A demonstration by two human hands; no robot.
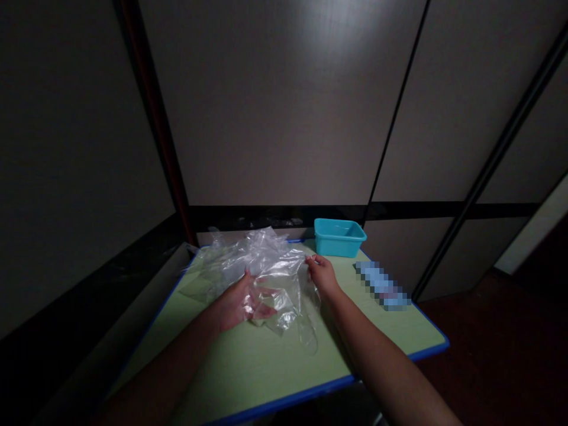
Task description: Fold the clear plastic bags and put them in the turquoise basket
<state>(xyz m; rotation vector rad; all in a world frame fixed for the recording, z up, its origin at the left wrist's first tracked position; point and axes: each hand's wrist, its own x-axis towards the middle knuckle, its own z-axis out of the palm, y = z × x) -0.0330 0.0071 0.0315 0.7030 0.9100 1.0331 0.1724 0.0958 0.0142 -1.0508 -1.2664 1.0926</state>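
A thin, clear disposable plastic glove (295,305) hangs between my hands, with rounded finger shapes at its lower end. My right hand (321,273) pinches its upper right edge between thumb and fingers. On the other side, my left hand (246,302) has its fingers spread, and they show through the clear plastic. Whether the left fingers are inside the glove or only behind it, I cannot tell. Behind my hands lies a crumpled heap of clear plastic (261,242), spread over the table's back left part.
The pale green table (248,378) has a blue edge. A turquoise plastic basket (339,244) stands at its back right corner. Nearer along the right side lies a blurred, light blue flat item (381,285). Cabinet panels (275,118) rise directly behind the table.
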